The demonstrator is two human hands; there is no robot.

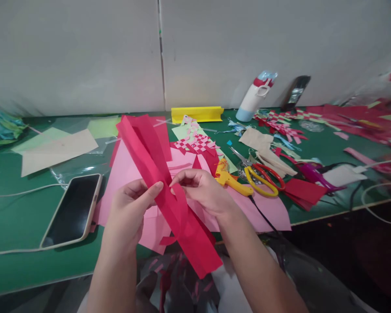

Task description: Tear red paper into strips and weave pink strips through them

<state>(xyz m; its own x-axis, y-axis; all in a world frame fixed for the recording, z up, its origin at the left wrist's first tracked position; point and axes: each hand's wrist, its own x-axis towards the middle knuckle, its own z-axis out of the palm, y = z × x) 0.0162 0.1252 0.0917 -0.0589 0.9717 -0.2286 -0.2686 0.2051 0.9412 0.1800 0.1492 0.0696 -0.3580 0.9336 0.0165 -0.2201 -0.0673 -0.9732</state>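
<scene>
A long folded sheet of red paper (164,204) slants across the middle of the view, held in the air above the table's front edge. My left hand (133,202) grips its left side, thumb on top and fingers behind. My right hand (198,189) is closed in a pinch on a narrow red paper strip (182,206), which curls down over the folded sheet. Whether the strip joins the sheet under my fingertips is hidden. Pink paper sheets (117,174) lie beneath both hands. Just past my right hand is a yellow glue gun (230,180).
Scissors (257,174) with red and yellow handles lie beside the glue gun. A phone (73,211) rests at left, with white cables. Woven paper pieces (197,143), a yellow folded strip (197,114), a bottle (254,98) and a purple glue gun (313,174) are farther back or right.
</scene>
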